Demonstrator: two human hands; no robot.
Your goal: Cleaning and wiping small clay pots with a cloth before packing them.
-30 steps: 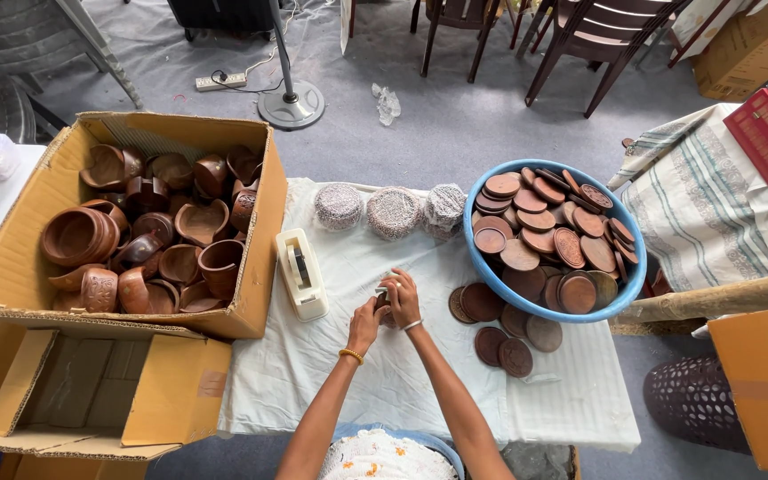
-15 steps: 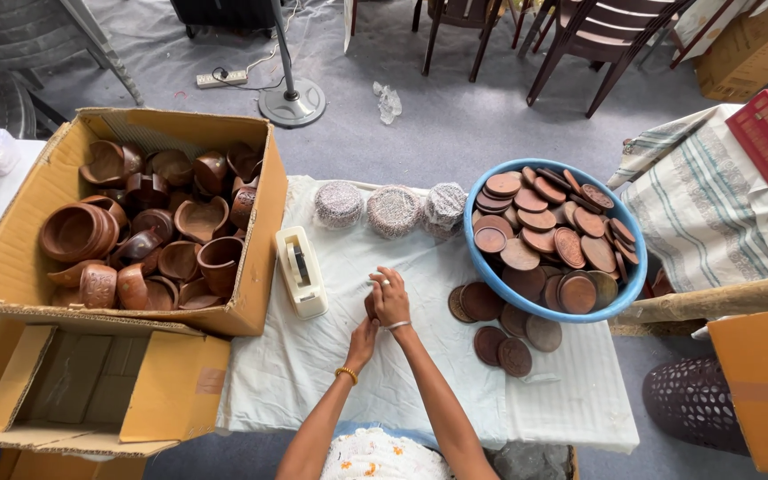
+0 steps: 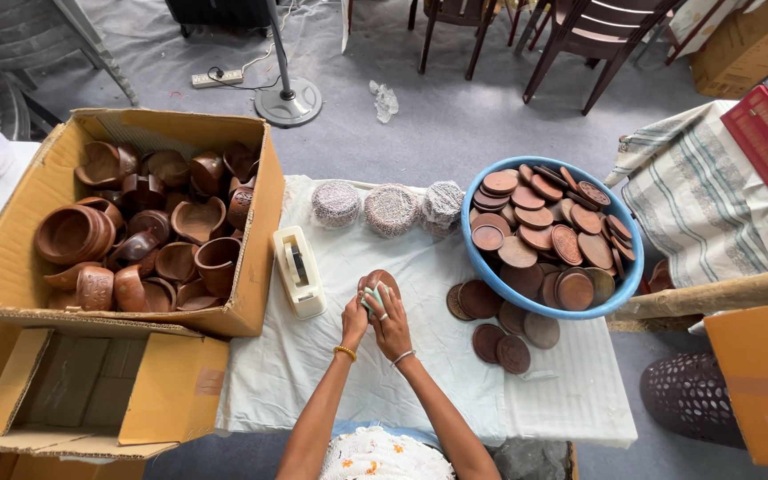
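Breakage is the risk: both hands, left hand [image 3: 354,316] and right hand [image 3: 390,322], grasp one clay disc [image 3: 379,283] above the cloth-covered table [image 3: 420,373]; a loose grip could drop it.

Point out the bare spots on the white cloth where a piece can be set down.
The widest bare patch of the white cloth lies below the tape dispenser, left of the left hand. Another runs along the near edge, right of the right hand and below the loose clay discs. It is crowded around the blue basin and the wrapped stacks.
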